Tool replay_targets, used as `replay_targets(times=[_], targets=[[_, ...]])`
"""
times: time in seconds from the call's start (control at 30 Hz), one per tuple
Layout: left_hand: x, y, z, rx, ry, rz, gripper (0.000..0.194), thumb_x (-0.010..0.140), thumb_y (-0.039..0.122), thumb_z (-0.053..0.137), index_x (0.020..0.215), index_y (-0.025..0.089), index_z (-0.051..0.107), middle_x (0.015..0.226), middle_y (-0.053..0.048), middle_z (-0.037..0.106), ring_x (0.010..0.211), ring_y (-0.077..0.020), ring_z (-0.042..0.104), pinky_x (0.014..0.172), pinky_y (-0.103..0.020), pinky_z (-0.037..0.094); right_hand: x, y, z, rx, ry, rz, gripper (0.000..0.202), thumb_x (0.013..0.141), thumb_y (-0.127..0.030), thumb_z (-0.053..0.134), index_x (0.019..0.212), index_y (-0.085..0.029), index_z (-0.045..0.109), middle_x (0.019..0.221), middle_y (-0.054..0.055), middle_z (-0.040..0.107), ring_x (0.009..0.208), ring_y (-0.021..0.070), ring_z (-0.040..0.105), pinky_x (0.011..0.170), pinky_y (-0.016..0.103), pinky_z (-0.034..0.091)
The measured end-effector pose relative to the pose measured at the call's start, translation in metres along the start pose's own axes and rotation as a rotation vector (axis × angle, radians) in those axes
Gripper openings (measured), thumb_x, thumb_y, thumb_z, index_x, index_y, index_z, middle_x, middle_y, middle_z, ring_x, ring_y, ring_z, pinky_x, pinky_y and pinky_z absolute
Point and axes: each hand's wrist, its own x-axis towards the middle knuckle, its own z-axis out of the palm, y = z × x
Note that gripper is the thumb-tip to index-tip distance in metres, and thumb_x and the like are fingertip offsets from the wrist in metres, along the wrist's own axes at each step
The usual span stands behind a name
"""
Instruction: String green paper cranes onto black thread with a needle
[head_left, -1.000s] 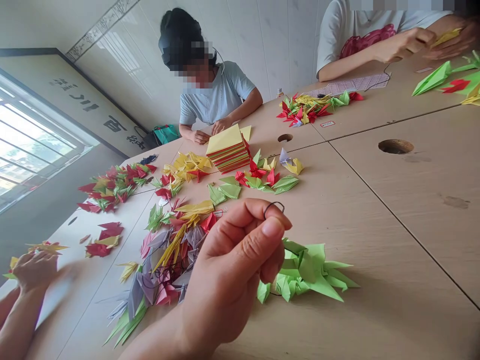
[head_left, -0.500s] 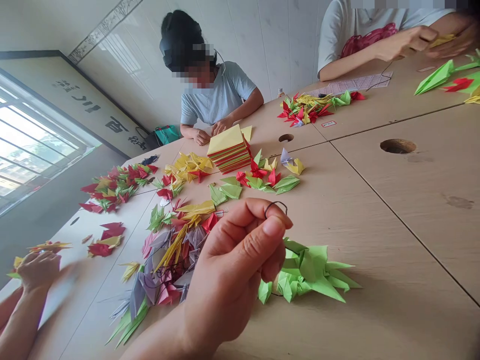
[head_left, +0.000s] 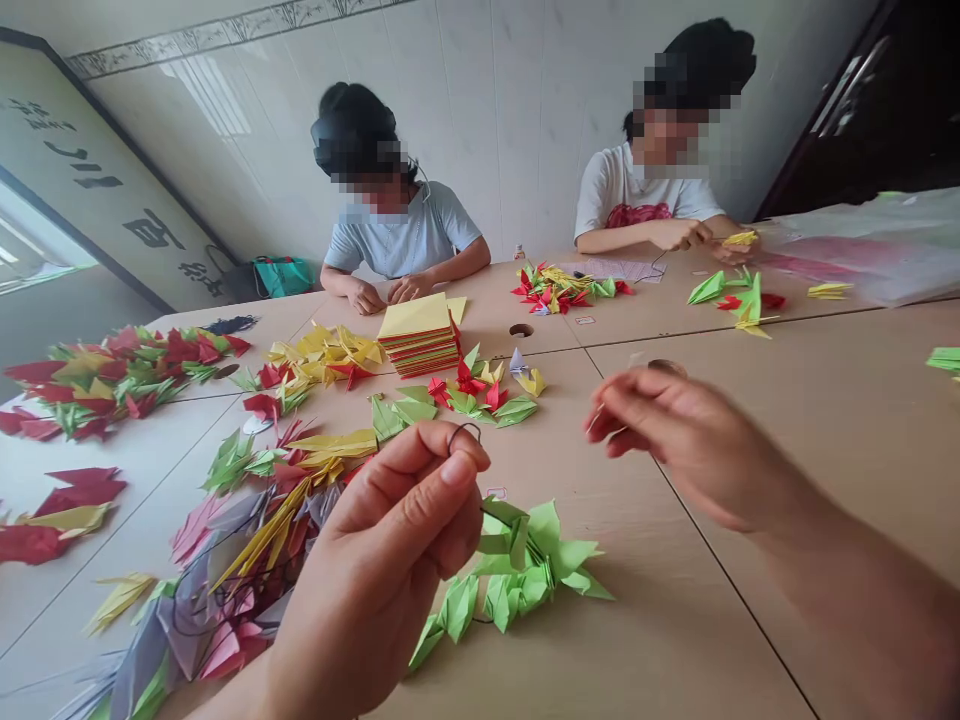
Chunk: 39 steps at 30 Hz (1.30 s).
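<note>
Between thumb and forefinger, my left hand [head_left: 397, 550] pinches a black string [head_left: 466, 428], which loops up over the fingertip. Just behind and below it lie green folded paper cranes [head_left: 536, 560], bunched together on the table. My right hand [head_left: 675, 430] hangs in the air to the right, thumb and fingers pressed together; a thin sliver seems to show at the fingertips, too small to name. A gap separates the two hands. To the left of my left wrist, a heap of purple, pink and yellow paper cranes [head_left: 247, 560] is tangled with dark string.
A stack of coloured square paper [head_left: 420, 335] stands mid-table, with piles of red and green cranes [head_left: 120, 375] at the left. Two people sit across the table [head_left: 825, 450]; one holds a yellow folded paper [head_left: 741, 238]. A plastic sheet [head_left: 885, 250] lies far right.
My right hand has come into view from the right. The view has swung rightward, showing more of the second person; my left hand still pinches the string.
</note>
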Motion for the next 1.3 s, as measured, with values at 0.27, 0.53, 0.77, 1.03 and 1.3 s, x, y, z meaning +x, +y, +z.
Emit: replay_targets(times=[0.27, 0.53, 0.77, 1.03, 1.3], targets=[[0.0, 0.007, -0.006, 0.018, -0.095, -0.074, 0.01, 0.081, 0.028, 0.063, 0.08, 0.019, 0.061, 0.052, 0.004, 0.042, 0.049, -0.0076, 0.03, 0.048, -0.018, 0.027, 0.029, 0.036, 0.064, -0.487, -0.126, -0.127, 0.016, 0.081, -0.015, 0.055, 0.074, -0.02, 0.069, 0.081, 0.005, 0.066, 0.087, 0.0226, 0.058, 0.077, 0.034, 0.043], [0.002, 0.008, -0.011, 0.138, -0.264, -0.069, 0.02, 0.09, 0.031, 0.05, 0.078, 0.017, 0.058, 0.058, 0.001, 0.05, 0.054, -0.0097, 0.039, 0.053, -0.021, 0.032, -0.001, -0.042, 0.03, -0.004, -0.423, -0.06, 0.045, 0.093, -0.05, 0.035, 0.11, -0.018, 0.063, 0.088, 0.006, 0.064, 0.071, 0.0139, 0.058, 0.056, 0.024, 0.045], [-0.003, 0.006, -0.008, 0.2, -0.335, 0.049, 0.017, 0.09, 0.025, 0.052, 0.082, 0.017, 0.065, 0.069, -0.002, 0.058, 0.066, -0.0126, 0.051, 0.061, -0.022, 0.042, -0.036, -0.069, 0.048, 0.092, -0.483, 0.004, 0.016, 0.086, -0.033, 0.06, 0.076, -0.02, 0.061, 0.076, -0.004, 0.06, 0.066, 0.0085, 0.049, 0.06, 0.019, 0.04], [0.002, -0.005, -0.013, 0.52, -0.283, 0.241, 0.016, 0.088, 0.03, 0.055, 0.091, 0.022, 0.069, 0.097, -0.003, 0.067, 0.09, -0.017, 0.058, 0.078, -0.025, 0.045, -0.041, -0.048, 0.028, 0.249, -0.357, 0.112, 0.018, 0.085, -0.035, 0.062, 0.082, -0.02, 0.071, 0.066, -0.001, 0.058, 0.059, 0.0079, 0.05, 0.05, 0.018, 0.037], [0.027, -0.021, -0.024, 0.917, -0.377, 0.099, 0.036, 0.088, 0.045, 0.049, 0.119, 0.027, 0.051, 0.122, -0.005, 0.058, 0.113, -0.0215, 0.052, 0.09, -0.033, 0.047, -0.076, 0.02, -0.044, 0.23, 0.1, 0.371, 0.022, 0.077, -0.042, 0.069, 0.086, -0.022, 0.074, 0.072, 0.002, 0.061, 0.061, 0.0091, 0.048, 0.048, 0.018, 0.035]])
